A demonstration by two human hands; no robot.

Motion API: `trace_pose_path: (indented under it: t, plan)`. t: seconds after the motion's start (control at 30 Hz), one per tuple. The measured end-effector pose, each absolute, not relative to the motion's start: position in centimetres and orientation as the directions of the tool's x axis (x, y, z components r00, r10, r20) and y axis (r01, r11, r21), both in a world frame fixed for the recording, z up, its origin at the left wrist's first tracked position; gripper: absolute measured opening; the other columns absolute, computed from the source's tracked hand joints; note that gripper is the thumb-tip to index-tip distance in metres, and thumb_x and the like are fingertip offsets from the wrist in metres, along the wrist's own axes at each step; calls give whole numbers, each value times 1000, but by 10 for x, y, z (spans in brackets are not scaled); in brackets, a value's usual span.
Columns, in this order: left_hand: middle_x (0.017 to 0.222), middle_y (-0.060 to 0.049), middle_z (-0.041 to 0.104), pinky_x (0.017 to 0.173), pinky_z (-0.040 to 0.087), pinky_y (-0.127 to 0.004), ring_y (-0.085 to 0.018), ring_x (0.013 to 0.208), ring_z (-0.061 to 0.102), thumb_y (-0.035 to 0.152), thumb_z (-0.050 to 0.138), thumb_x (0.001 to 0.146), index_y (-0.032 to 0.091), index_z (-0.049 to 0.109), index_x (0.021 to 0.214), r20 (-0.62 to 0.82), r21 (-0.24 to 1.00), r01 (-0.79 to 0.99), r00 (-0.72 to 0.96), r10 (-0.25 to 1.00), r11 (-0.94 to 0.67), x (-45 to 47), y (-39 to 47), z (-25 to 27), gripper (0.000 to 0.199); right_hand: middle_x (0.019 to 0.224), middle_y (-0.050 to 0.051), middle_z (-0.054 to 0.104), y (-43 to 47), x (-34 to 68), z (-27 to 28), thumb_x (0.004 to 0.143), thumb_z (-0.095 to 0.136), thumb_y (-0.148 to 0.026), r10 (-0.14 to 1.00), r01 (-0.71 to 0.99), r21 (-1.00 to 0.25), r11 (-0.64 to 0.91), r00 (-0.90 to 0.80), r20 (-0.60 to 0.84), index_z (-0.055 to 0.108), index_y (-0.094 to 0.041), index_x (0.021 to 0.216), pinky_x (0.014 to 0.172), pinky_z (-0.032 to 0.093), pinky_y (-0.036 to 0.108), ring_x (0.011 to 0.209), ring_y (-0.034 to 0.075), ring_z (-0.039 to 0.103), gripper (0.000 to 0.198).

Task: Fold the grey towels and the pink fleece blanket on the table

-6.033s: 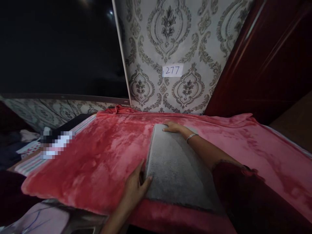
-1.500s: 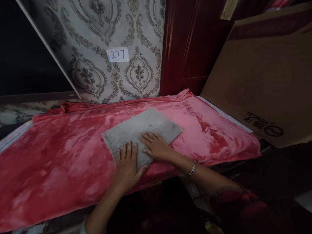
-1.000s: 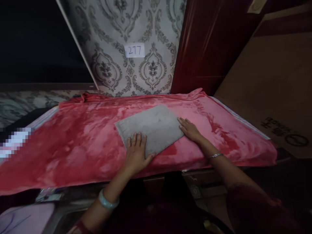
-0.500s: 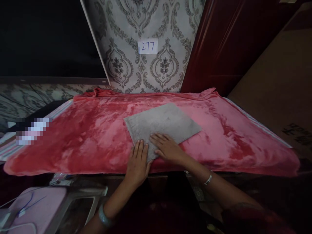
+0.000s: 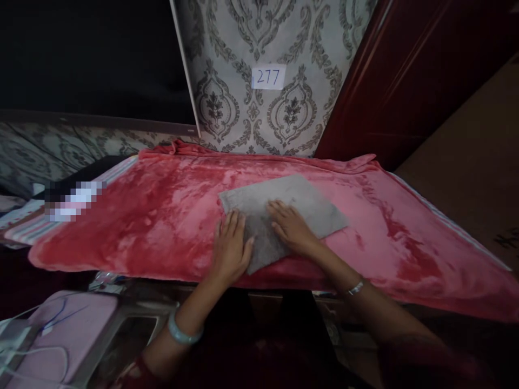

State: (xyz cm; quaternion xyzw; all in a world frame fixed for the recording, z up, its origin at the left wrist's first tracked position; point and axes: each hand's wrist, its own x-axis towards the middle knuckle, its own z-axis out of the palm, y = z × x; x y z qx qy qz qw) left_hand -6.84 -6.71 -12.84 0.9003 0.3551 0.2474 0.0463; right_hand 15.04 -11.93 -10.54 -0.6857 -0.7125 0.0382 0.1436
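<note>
A flat grey cloth [image 5: 312, 200] lies at a slant on a red and pink plush blanket [image 5: 162, 216]. My left hand [image 5: 232, 246] rests at the cloth's left edge, partly on the blanket, fingers stretched forward and thumb out to the side. On the middle of the cloth my right hand [image 5: 294, 229] lies flat, palm down, its fingers pointing up and left. Neither hand grips anything. A darker patch of the cloth's nap shows between the two hands.
A dark screen [image 5: 89, 59] hangs at the left of the patterned wall [image 5: 255, 32], which bears a paper marked 277 [image 5: 268, 76]. At the right are a dark red panel [image 5: 385, 81] and a brown carton [image 5: 478, 162]. A pink seat-like surface [image 5: 77, 335] with cables stands lower left.
My right hand has slid farther up across the cloth, away from me. My left hand stays near its left edge. The whole view has shifted, moving the scene rightward.
</note>
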Motion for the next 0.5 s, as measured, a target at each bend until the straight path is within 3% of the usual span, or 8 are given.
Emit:
trace_pose_path:
  t: [0.1,0.27,0.37,0.5]
  plan:
    - [166,-24,28,124,24,-60,-37,156,22,34,48,94,2,37,155,309,238,699,604,734,-675,-54,-50,-125,70,169,7,19,-86,114,-105,102,31,-31,976,942,-260,213,-191,104,27,-18,164,127,19,50,157,22,14,64]
    - [167,-24,26,124,25,-59,-36,156,22,37,46,96,3,36,156,174,186,728,636,752,-659,-47,-47,-136,71,168,8,23,-68,123,-122,104,35,-46,972,951,-201,234,-233,32,28,-18,164,128,17,49,157,23,15,66]
    - [166,-24,26,124,26,-58,-37,156,22,40,45,98,3,39,155,188,164,733,633,751,-660,-50,-50,-139,69,169,6,19,-72,165,-127,104,36,-52,989,978,-152,145,-141,38,29,-22,164,127,17,51,157,25,13,67]
    - [166,-24,28,123,27,-58,-37,155,25,41,48,97,5,41,154,220,193,723,627,748,-663,-52,-50,-139,68,169,11,18,-75,212,-117,104,37,-45,984,982,-88,-168,172,37,27,-18,164,124,21,60,156,31,16,67]
